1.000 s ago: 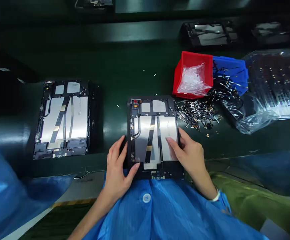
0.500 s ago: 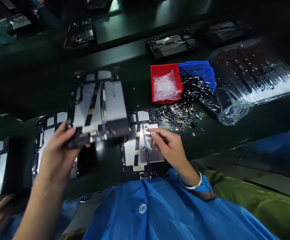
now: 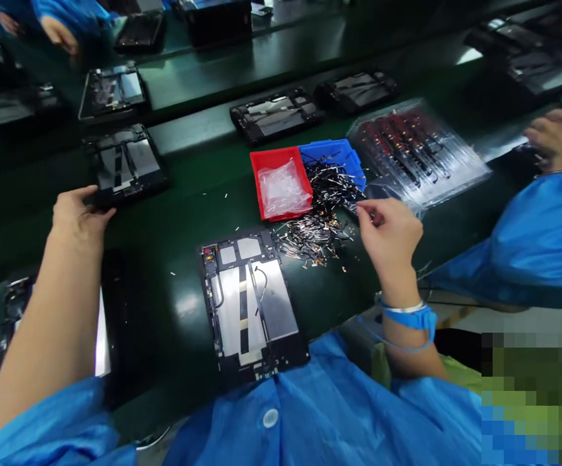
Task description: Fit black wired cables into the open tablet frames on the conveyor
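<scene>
My left hand [image 3: 79,210] grips the near edge of a black tablet frame [image 3: 125,165], which lies on the dark green conveyor belt [image 3: 188,213] at upper left. Directly ahead of me lies an open tablet [image 3: 249,304] with silver panels and black strips. Neither hand touches it. My right hand [image 3: 390,233] hangs over a loose pile of small metal parts [image 3: 312,236], its fingertips at the pile's right edge. Whether they pinch a part is too small to tell.
A red bin [image 3: 256,178] holds clear plastic, next to a blue bin [image 3: 334,152]. A clear bag of dark parts [image 3: 416,149] lies to the right. A co-worker's hand [image 3: 559,136] and blue sleeve [image 3: 542,239] are at right. More tablets [image 3: 275,115] lie farther up.
The view has swung left and farther up the belt. The tablet lifted in my left hand now lies on the belt, and my right hand has moved from the front tablet to the parts pile.
</scene>
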